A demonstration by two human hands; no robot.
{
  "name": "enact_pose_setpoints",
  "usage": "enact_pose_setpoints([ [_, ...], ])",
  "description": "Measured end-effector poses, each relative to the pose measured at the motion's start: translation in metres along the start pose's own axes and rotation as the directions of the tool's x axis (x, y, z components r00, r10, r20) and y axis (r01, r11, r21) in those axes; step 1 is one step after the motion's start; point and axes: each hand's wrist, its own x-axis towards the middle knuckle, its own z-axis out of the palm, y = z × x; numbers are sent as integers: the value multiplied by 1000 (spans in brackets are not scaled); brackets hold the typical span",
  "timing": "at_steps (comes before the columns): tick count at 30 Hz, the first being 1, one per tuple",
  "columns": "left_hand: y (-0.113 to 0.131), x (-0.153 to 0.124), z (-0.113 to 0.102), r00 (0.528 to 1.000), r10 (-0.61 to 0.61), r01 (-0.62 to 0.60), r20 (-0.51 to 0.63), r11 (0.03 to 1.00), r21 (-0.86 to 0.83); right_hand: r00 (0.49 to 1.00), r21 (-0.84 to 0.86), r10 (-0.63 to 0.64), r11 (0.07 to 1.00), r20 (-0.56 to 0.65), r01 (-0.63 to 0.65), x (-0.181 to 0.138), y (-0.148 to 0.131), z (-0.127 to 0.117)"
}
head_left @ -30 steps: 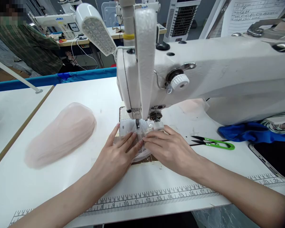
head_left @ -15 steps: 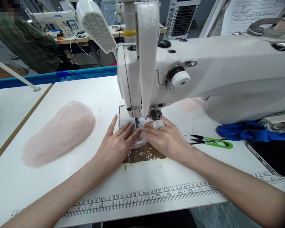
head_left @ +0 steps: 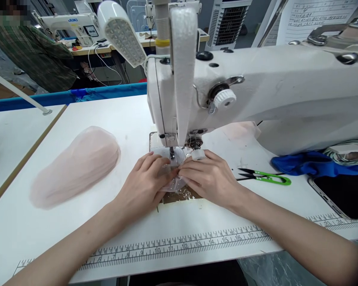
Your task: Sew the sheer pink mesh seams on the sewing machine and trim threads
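Under the needle and presser foot (head_left: 172, 153) of a white sewing machine (head_left: 256, 75) lies a small piece of sheer, pale fabric (head_left: 173, 186). My left hand (head_left: 146, 176) is closed on the fabric's left side, fingers curled and thumb pointing toward the foot. From the right, my right hand (head_left: 210, 174) pinches the fabric's near edge, its fingertips almost meeting my left thumb. The right fingers partly pass behind a white knob (head_left: 198, 155) on the machine. Both hands cover much of the fabric's outline.
Left of the machine lies a stack of sheer pink pieces (head_left: 77, 169). Green thread snips (head_left: 268, 177), a blue cloth (head_left: 310, 163) and a phone (head_left: 343, 194) are on the right. A ruler strip (head_left: 173, 249) runs along the table's front. A person (head_left: 32, 55) is at the back left.
My left fingers have drawn in from lying spread to a curled grip. The sheer fabric has shifted slightly toward me and is bunched between the hands. My right hand has barely moved.
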Motion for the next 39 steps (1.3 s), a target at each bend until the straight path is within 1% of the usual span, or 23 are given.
enact_pose_setpoints([
  [3, 12, -5, -2, 997, 64, -58, -44, 989, 135, 1000, -27, -24, 999, -4, 24, -2, -5, -1],
  [8, 22, -9, -3, 998, 59, -54, -13, 969, 239, 999, -41, -53, 998, 12, 53, -4, -6, -1],
  [10, 23, -10, -2, 998, 69, -67, 2, 968, 240, 998, -49, -64, 997, 7, 64, -5, -5, -1],
  [16, 21, -12, 0, 997, 76, -74, -1, 973, 220, 996, -82, -94, 992, 9, 94, -4, -5, -1],
  [23, 14, -9, 3, 998, 63, -61, -5, 980, 187, 996, -63, -82, 995, -19, 81, -4, 0, 3],
  [28, 8, -5, 4, 998, 55, -51, -21, 982, 179, 997, -81, -68, 995, -47, 64, -2, 4, 7],
  [33, 3, 0, 6, 999, 47, -41, -25, 977, 207, 998, -125, -69, 990, -8, 68, 3, 9, 9],
  [37, -1, 3, 9, 999, 23, -16, -30, 981, 193, 997, -167, -74, 983, 25, 77, 4, 13, 11],
  [39, -3, 4, 9, 1000, 14, -9, -27, 982, 188, 998, -190, -67, 979, 20, 69, 4, 14, 11],
])
